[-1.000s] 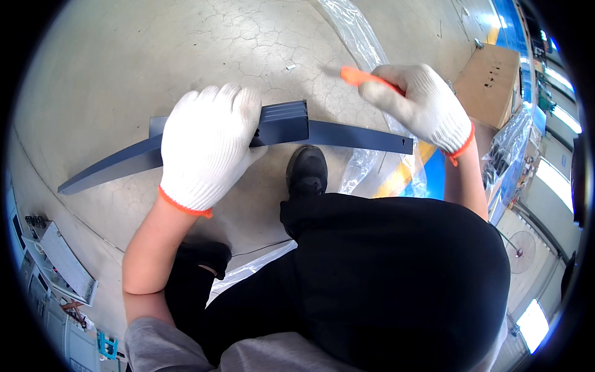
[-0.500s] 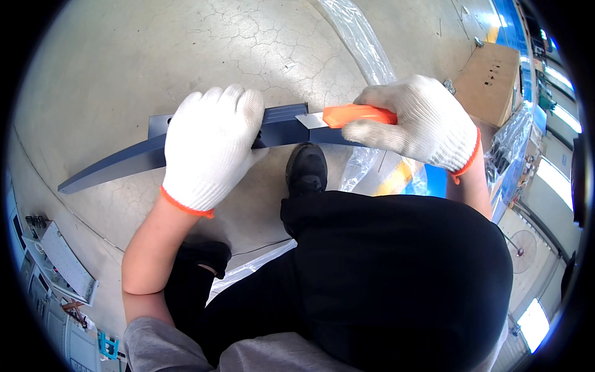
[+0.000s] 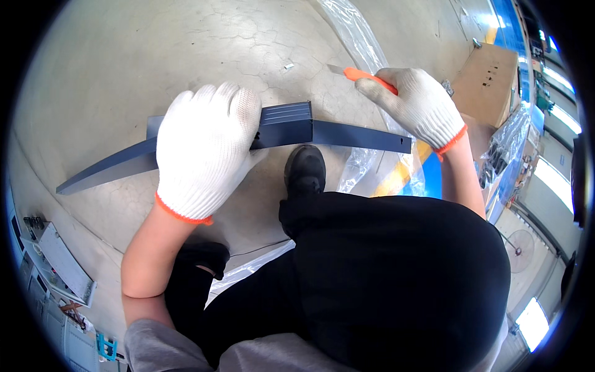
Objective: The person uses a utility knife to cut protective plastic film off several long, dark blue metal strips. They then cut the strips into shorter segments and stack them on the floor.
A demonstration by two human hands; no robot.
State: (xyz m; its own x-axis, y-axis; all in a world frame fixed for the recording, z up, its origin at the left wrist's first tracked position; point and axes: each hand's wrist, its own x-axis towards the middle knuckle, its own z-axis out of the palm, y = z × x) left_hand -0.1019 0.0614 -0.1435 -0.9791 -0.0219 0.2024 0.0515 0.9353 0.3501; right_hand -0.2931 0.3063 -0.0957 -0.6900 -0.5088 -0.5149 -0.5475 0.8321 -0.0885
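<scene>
A long dark blue metal rail with a wider ribbed sleeve in its middle stretches across the view above a concrete floor. My left hand, in a white knit glove with an orange cuff, grips the rail at the sleeve's left end. My right hand, gloved the same way, holds an orange utility knife with its blade out and pointing left. The knife is lifted a little above the rail's right half, not touching it.
Clear plastic wrap lies on the floor behind and under the rail's right end. A cardboard box stands at the far right. My black shoe and dark trousers fill the lower middle. Metal parts lie at the lower left.
My right hand has lifted the knife off the rail's sleeve and drawn it up and to the right. My left hand has kept its grip on the rail.
</scene>
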